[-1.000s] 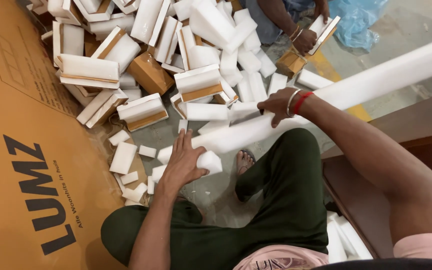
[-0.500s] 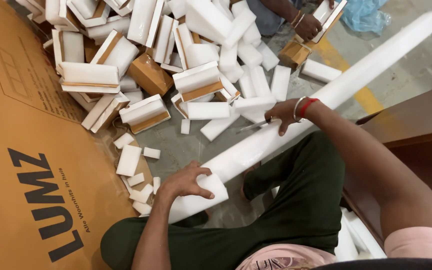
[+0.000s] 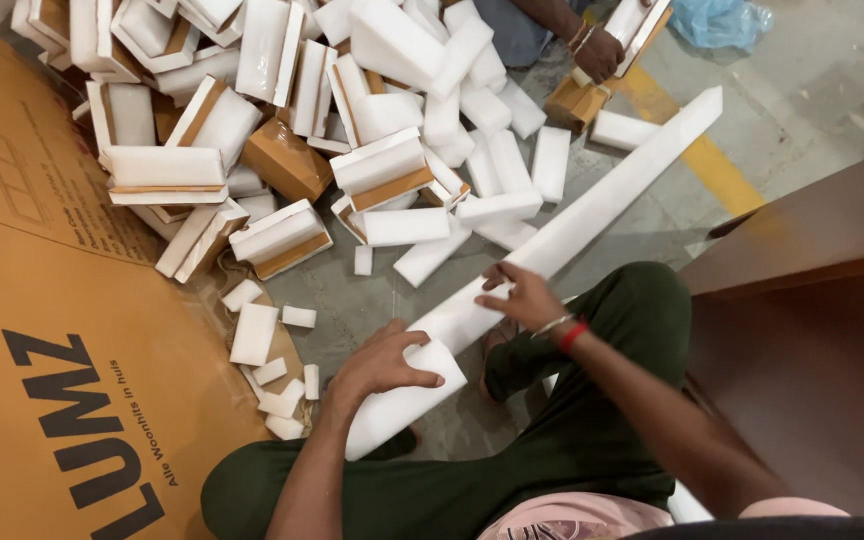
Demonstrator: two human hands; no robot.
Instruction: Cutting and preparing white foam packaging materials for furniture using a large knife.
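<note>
1. My left hand [image 3: 384,362] is closed around the near end of the long foam strip [image 3: 602,205], thumb across the top face and fingers curled over its edge.
2. My right hand [image 3: 520,298] lies a little further up the same strip with its fingers spread flat and loose on it, pressing rather than gripping.
3. The strip runs slantwise over my lap and knee and out across the concrete floor [image 3: 752,140]. Its far end lies near a co-worker's hand [image 3: 602,55], which is busy with a cardboard piece and does not touch the strip.
4. I judge the step in hand to be steadying and lining up the strip near its end, the left hand anchoring and the right one bracing.
5. The small foam offcuts [image 3: 270,352] lie just left of my left hand, at the edge of the cardboard sheet [image 3: 52,300]. The pile of foam blocks [image 3: 392,160] lies beyond them.
6. Any next move calls for a firm left-hand hold, since the long free end could swing into the pile.
</note>
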